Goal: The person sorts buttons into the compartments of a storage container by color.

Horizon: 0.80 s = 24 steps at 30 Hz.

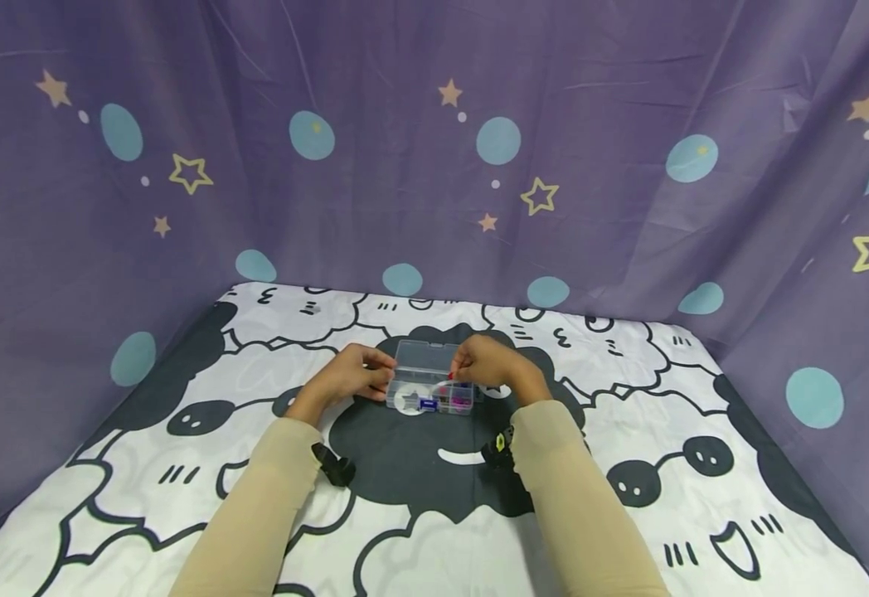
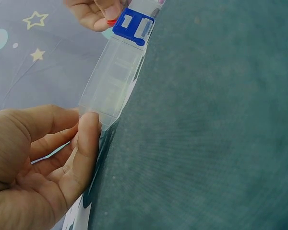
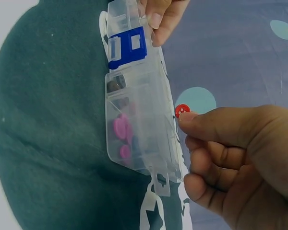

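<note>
A clear plastic compartment box [image 1: 414, 358] lies on the dark patch of the cloth, its lid raised at the back. My left hand [image 1: 352, 373] grips the box's left end between thumb and fingers, close up in the left wrist view. Over the right half of the box, my right hand [image 1: 492, 362] pinches a red button [image 3: 182, 110] between thumb and forefinger. Small holes show in the button's face. Pink buttons [image 3: 121, 128] and a dark piece [image 3: 115, 85] lie in the right compartments. A blue latch [image 3: 129, 45] sits midway along the front wall.
A white cloth [image 1: 419, 555] printed with black cartoon sheep covers the table. Behind it hangs a purple curtain [image 1: 405, 215] with stars and blue ovals. Dark straps with small devices [image 1: 333, 464] are worn at both wrists.
</note>
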Each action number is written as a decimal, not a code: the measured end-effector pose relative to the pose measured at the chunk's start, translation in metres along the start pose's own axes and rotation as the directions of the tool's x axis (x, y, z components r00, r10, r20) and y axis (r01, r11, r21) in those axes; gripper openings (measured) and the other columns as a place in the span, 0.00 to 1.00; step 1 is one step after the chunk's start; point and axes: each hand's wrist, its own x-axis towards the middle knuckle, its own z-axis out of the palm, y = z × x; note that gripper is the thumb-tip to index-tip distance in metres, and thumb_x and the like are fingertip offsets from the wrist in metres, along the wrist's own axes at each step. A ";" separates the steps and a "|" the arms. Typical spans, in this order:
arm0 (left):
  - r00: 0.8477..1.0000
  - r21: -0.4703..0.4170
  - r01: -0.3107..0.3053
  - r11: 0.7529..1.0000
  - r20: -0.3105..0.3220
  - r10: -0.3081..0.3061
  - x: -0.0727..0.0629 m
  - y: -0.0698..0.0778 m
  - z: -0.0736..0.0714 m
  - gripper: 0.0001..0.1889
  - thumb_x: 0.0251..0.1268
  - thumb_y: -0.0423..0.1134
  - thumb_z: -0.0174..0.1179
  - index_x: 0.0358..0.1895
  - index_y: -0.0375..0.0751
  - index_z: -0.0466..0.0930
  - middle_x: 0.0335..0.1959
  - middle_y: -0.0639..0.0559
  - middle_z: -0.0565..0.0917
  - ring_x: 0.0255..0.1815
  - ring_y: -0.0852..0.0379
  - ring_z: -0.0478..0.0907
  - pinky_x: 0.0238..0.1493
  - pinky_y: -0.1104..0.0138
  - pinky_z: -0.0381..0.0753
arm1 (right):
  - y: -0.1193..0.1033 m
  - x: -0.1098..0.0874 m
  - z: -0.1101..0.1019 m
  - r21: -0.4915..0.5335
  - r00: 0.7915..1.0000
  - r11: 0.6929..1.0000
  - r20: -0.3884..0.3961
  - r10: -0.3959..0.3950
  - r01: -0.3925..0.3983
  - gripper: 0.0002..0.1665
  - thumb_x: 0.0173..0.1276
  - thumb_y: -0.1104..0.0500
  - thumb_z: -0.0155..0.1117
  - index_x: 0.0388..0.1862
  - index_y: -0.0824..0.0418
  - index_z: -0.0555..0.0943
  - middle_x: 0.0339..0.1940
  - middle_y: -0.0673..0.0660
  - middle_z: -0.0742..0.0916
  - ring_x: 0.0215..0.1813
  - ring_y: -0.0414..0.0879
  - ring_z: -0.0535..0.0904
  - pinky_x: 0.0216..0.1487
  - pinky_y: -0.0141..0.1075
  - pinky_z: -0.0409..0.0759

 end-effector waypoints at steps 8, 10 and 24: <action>1.000 0.008 -0.005 1.000 -0.003 0.005 0.000 0.001 0.000 0.14 0.74 0.28 0.61 0.58 0.28 0.81 0.45 0.37 0.81 0.33 0.51 0.85 0.38 0.59 0.92 | -0.002 0.001 0.001 0.019 1.000 1.000 -0.003 0.001 -0.001 0.04 0.73 0.64 0.66 0.37 0.59 0.86 0.34 0.50 0.88 0.36 0.42 0.80 0.39 0.35 0.82; 1.000 0.009 -0.001 1.000 -0.005 0.001 0.000 0.002 0.000 0.14 0.74 0.28 0.61 0.59 0.28 0.81 0.45 0.37 0.81 0.33 0.51 0.85 0.38 0.59 0.92 | 0.000 0.000 0.001 0.022 1.000 1.000 -0.007 -0.001 0.001 0.05 0.74 0.64 0.66 0.37 0.59 0.86 0.34 0.49 0.88 0.36 0.42 0.80 0.39 0.35 0.82; 1.000 0.020 -0.019 1.000 0.002 0.019 0.000 -0.003 -0.001 0.15 0.73 0.28 0.61 0.59 0.27 0.81 0.44 0.37 0.81 0.33 0.52 0.85 0.37 0.59 0.92 | 0.025 -0.021 -0.004 0.144 0.999 0.990 -0.050 0.009 -0.002 0.08 0.76 0.64 0.63 0.42 0.66 0.87 0.33 0.59 0.88 0.26 0.41 0.70 0.27 0.33 0.70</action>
